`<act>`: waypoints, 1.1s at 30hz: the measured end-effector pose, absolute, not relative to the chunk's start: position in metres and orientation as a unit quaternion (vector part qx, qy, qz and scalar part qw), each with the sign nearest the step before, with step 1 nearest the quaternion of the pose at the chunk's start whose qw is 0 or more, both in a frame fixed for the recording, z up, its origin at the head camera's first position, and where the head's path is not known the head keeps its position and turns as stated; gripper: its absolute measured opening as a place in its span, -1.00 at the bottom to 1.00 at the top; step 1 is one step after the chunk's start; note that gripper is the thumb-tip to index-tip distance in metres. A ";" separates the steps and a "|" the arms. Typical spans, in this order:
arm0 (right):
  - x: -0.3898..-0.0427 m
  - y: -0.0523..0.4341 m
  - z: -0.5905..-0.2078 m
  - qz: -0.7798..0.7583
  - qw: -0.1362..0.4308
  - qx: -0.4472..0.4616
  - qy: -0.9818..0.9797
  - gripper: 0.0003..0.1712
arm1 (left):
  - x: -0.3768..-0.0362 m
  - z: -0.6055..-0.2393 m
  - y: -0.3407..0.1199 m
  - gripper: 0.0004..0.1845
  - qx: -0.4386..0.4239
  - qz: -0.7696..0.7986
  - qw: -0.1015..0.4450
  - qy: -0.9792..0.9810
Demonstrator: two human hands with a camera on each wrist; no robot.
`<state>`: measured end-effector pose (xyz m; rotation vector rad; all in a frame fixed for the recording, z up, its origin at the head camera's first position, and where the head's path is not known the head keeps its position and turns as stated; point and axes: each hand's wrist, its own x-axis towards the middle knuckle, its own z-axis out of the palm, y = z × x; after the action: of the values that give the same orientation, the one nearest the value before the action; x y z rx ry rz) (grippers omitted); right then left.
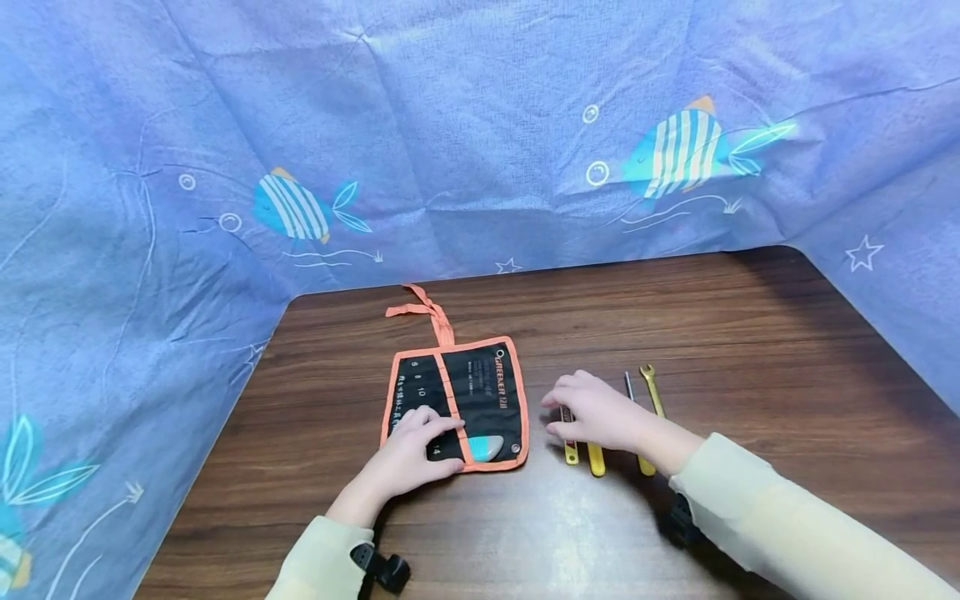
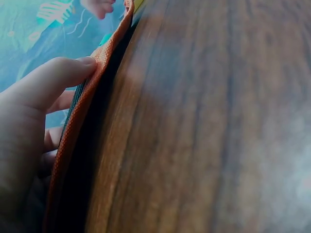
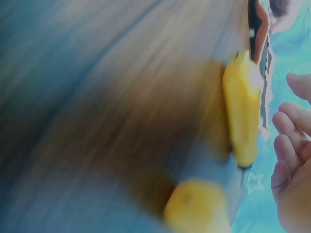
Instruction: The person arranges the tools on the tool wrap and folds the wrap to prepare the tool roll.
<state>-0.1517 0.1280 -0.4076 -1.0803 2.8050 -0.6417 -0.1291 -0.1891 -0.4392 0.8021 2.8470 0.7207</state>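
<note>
A black tool pouch (image 1: 491, 387) with orange trim lies flat on the table, and its orange ties stretch away at the back. In its pocket sits an item with a rounded teal-and-grey end (image 1: 486, 448). My left hand (image 1: 412, 446) rests on the pouch's near left part; in the left wrist view the thumb (image 2: 73, 70) touches the orange edge. To the right, my right hand (image 1: 592, 410) hovers over several yellow tools, fingers loosely bent and apart from them. Partly beneath it are a flat yellow tool with a red label (image 1: 572, 451) and a yellow handle (image 1: 596, 460).
Beside the right forearm lie a yellow open-end wrench (image 1: 651, 387) and a metal shaft (image 1: 629, 385); another yellow handle end (image 1: 647, 467) shows below the wrist. A blue fish-patterned cloth (image 1: 480, 125) surrounds the brown wooden table (image 1: 735, 333) at the back and sides.
</note>
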 end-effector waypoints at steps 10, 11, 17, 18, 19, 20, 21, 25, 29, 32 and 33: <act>-0.144 0.178 -0.418 -0.224 0.003 -0.310 0.924 -0.72 | -0.131 -0.440 -0.187 -0.39 0.255 0.216 0.062 0.940; -0.143 0.183 -0.419 -0.223 0.002 -0.304 0.926 -0.72 | -0.131 -0.440 -0.187 -0.39 0.254 0.214 0.064 0.941; -0.140 0.210 -0.422 -0.214 -0.025 -0.300 0.929 -0.74 | -0.132 -0.439 -0.185 -0.37 0.245 0.207 0.075 0.944; -0.139 0.213 -0.423 -0.213 -0.029 -0.298 0.930 -0.75 | -0.132 -0.439 -0.185 -0.37 0.244 0.207 0.076 0.944; -0.138 0.217 -0.423 -0.214 -0.032 -0.293 0.931 -0.75 | -0.132 -0.439 -0.185 -0.37 0.244 0.206 0.077 0.945; -0.137 0.221 -0.424 -0.215 -0.032 -0.287 0.933 -0.75 | -0.132 -0.439 -0.185 -0.37 0.244 0.205 0.078 0.945; -0.136 0.224 -0.425 -0.218 -0.032 -0.282 0.934 -0.74 | -0.132 -0.439 -0.184 -0.37 0.243 0.204 0.079 0.945; -0.133 0.234 -0.425 -0.227 -0.032 -0.265 0.937 -0.71 | -0.132 -0.439 -0.184 -0.37 0.238 0.206 0.080 0.946; -0.132 0.240 -0.425 -0.232 -0.032 -0.255 0.938 -0.68 | -0.133 -0.439 -0.184 -0.36 0.231 0.209 0.080 0.947; -0.130 0.243 -0.426 -0.234 -0.031 -0.251 0.939 -0.68 | -0.133 -0.440 -0.185 -0.36 0.228 0.212 0.079 0.947; -0.129 0.244 -0.426 -0.233 -0.032 -0.251 0.939 -0.68 | -0.133 -0.440 -0.185 -0.36 0.228 0.214 0.079 0.947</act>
<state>-0.1289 0.2440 -0.4259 -0.8064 3.0120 -0.7469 -0.1332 -0.1855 -0.4398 0.6824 2.8327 0.6400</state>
